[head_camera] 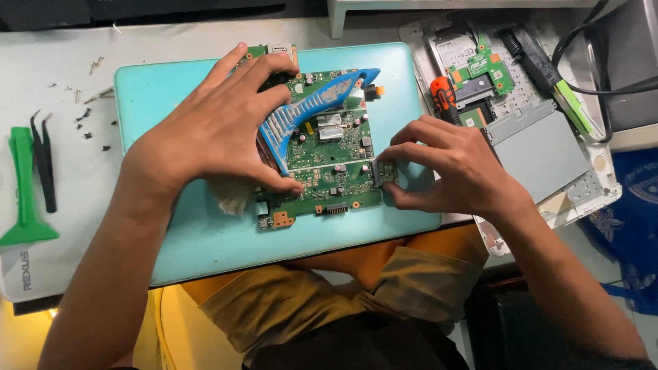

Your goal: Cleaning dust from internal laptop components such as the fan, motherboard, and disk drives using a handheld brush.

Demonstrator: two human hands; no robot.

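Observation:
A green laptop motherboard [334,159] lies on a turquoise laptop lid [205,233]. My left hand [212,130] rests on the board's left part, fingers spread, pressing a blue plastic comb-shaped tool [312,109] that lies slanted across the board. My right hand [445,164] pinches a small green circuit card [386,172] at the board's right edge, with the card touching a slot there.
A green pry tool [24,192] and black tweezers [44,161] lie at the left. Several loose screws [86,113] are scattered near them. An opened white laptop base [528,130] with a small orange-handled screwdriver [444,96] sits at the right, black cables beyond.

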